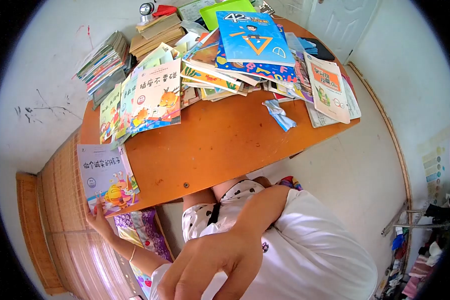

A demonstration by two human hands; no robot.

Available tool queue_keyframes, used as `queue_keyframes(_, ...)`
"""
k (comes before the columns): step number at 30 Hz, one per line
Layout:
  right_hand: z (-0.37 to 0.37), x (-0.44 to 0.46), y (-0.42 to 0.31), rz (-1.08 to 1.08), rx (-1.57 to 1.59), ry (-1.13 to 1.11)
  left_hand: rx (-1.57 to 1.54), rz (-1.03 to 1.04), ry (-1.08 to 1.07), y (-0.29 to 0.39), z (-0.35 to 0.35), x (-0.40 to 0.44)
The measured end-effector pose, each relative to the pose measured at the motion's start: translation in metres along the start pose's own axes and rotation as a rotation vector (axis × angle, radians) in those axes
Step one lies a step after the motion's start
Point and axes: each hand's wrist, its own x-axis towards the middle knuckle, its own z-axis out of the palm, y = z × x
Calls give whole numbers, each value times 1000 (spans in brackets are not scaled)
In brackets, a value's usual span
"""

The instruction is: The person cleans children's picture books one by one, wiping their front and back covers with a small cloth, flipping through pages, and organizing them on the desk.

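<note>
My left hand (pixel 100 220) is at the lower left corner of the orange table (pixel 205 145), with its fingers on the bottom edge of a purple picture book (pixel 102 172). The thumb side shows on the cover; the rest of the grip is partly hidden. My right hand (pixel 215 265) is raised close to the camera above my lap, its fingers bent downward and cut off by the frame's lower edge. A small white thing shows between its fingers, too unclear to name. Beyond the purple book lie pale picture books (pixel 155 95).
A large heap of books with a blue book (pixel 255 42) on top covers the table's far side. A crumpled blue-white cloth (pixel 280 115) lies right of centre. Stacked books (pixel 105 62) stand at the far left, an orange-white booklet (pixel 327 87) at the right.
</note>
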Motion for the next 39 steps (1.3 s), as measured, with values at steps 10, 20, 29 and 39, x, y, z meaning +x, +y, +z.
queue_keyframes(10, 4, -4, -39, -241, -394, 266, 101, 6, 339, 67, -42, -50)
queue_keyframes(20, 78, -18, -84, -644, -785, 216, -60, -223, -502, 113, 67, -71)
queue_keyframes(29, 35, -22, -57, -424, -543, 218, 32, -187, -926, 85, 175, -49)
queue_keyframes(39, -59, -128, -76, 398, -2292, 930, 367, 374, -617, 97, 183, -101)
